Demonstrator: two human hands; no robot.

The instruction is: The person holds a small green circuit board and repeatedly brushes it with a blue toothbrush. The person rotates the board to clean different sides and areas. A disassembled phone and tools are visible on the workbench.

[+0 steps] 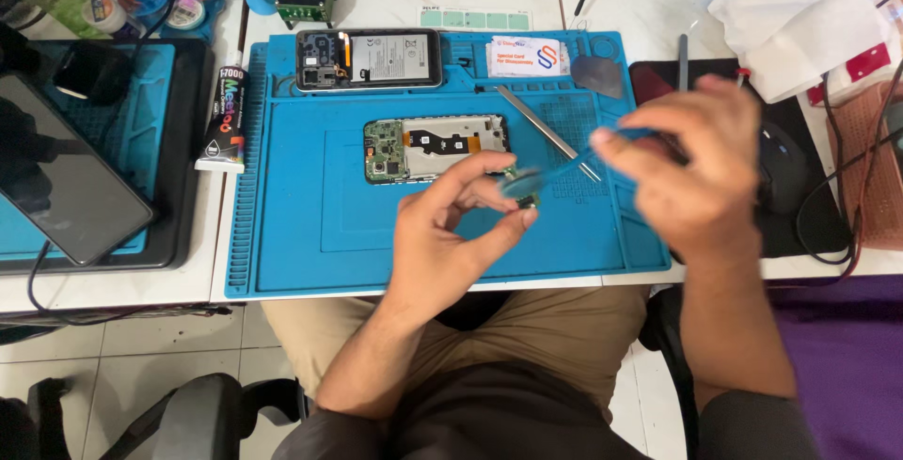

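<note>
Left hand (442, 234) pinches a small circuit board (527, 198) above the blue repair mat's (282, 234) front edge. Right hand (691, 173), motion-blurred, grips a blue tool (574, 161) touching it. Phone frame (435, 148) lies mid-mat; opened phone (369, 58) at back edge.

place: we are looking at a phone repair bench | signs: blue mat (282, 234) lying on the desk, opened phone (369, 58) and bare phone frame (437, 147) sitting on it, glue tube (225, 121) and tweezers (546, 133) lying nearby
</note>
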